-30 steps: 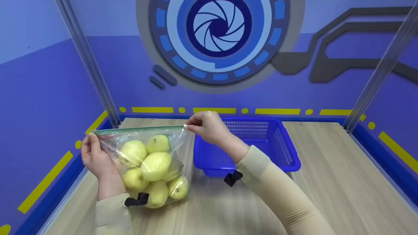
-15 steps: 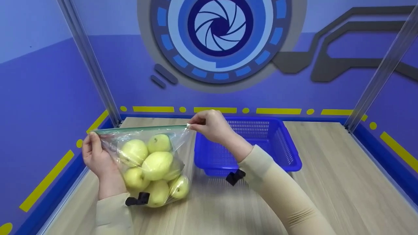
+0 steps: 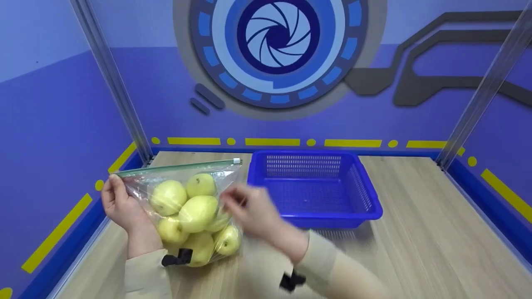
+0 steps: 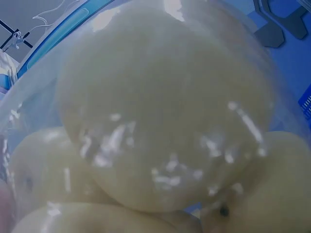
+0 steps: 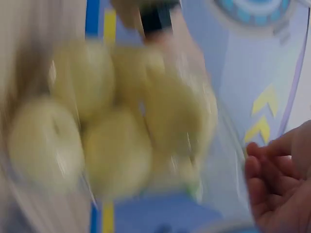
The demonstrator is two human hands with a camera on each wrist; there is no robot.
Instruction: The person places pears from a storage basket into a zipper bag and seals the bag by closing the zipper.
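A clear zip bag point(image 3: 143, 176) with several yellow-green apples point(image 3: 198, 214) in it hangs tilted at the left in the head view. My left hand point(image 3: 126, 209) pinches its upper left corner, by the green zip strip. The white slider point(image 3: 236, 160) sits at the strip's right end, untouched. Blurred by motion, my right hand point(image 3: 257, 211) is at the bag's right side, its fingers loosely bent and apparently holding nothing. In the right wrist view the right hand point(image 5: 282, 179) is beside the bag's edge; contact there is unclear. Apples behind clear film point(image 4: 165, 107) fill the left wrist view.
A blue plastic basket point(image 3: 316, 216) with slotted walls and nothing inside stands on the wooden table point(image 3: 432, 232), right of the bag. A blue panel wall point(image 3: 332, 120) closes off the back, and metal posts point(image 3: 112, 79) rise at the corners.
My right hand has let go of the slider at the zip's right end and has moved down along the bag's right side. The left hand keeps its pinch on the bag.
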